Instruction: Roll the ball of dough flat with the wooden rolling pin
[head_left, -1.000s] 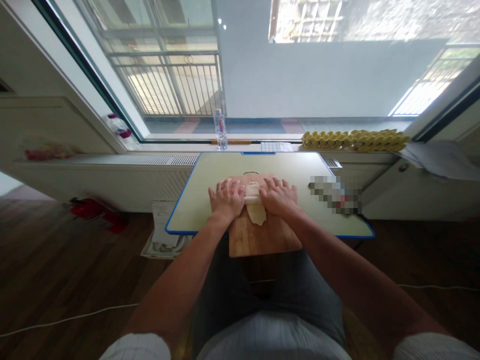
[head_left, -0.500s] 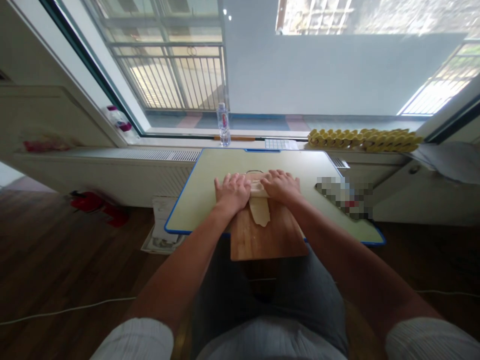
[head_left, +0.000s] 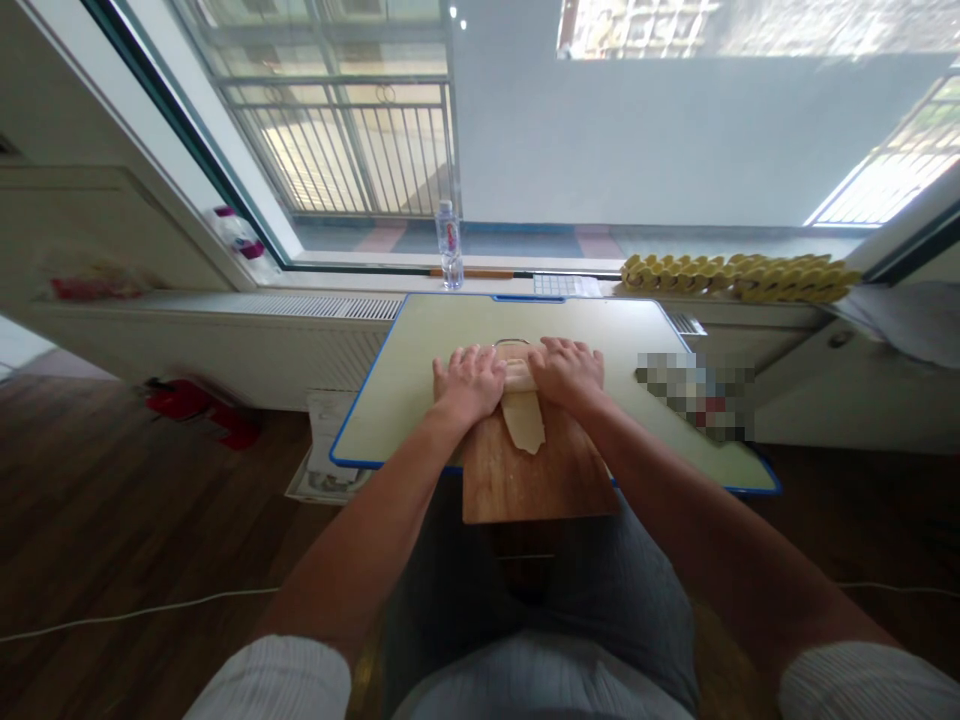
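My left hand (head_left: 469, 382) presses on the left end of a pale rolling pin (head_left: 518, 376), fingers reaching forward over it. On the right end lies my right hand (head_left: 568, 372), palm down in the same way. Only the pin's middle shows between the hands; its ends are hidden. A flat strip of dough (head_left: 525, 425) comes out from under the pin toward me, with a ragged near end. Beneath it is a wooden cutting board (head_left: 536, 490) with a metal loop handle at its far end. The board's near end overhangs the table edge.
The pale table (head_left: 405, 390) has a blue rim. A blurred-out object (head_left: 694, 395) lies on its right side. Along the windowsill stand a clear bottle (head_left: 450, 245) and a yellow egg-tray-like stack (head_left: 739, 277). A red fire extinguisher (head_left: 199, 405) is on the floor at left.
Very little differs. The view has shifted slightly, and both hands stay on the rolling pin in nearly the same place over the dough.
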